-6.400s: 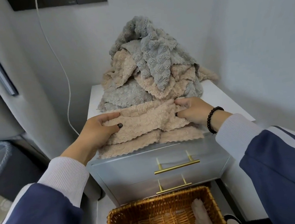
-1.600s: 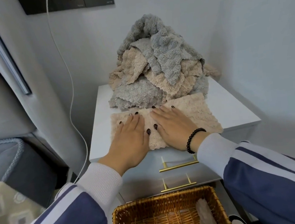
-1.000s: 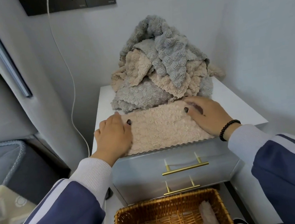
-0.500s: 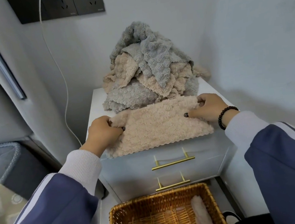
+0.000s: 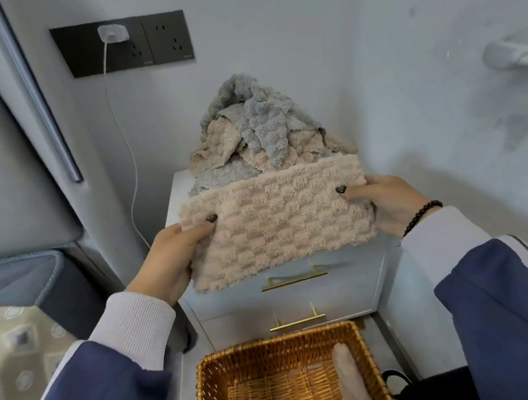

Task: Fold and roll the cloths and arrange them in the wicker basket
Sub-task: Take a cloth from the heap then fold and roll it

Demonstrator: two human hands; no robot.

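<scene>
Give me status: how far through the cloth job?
Early. Done: one rolled beige cloth lies in the wicker basket. In hand: left hand and right hand hold a folded beige cloth above the cabinet, not rolled. Left: the pile of grey and beige cloths.

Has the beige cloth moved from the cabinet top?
Yes. The beige cloth is lifted off the cabinet top, toward the camera, held by both hands.

Head camera looks forward and down, close over the nightstand [image 5: 185,189].
</scene>
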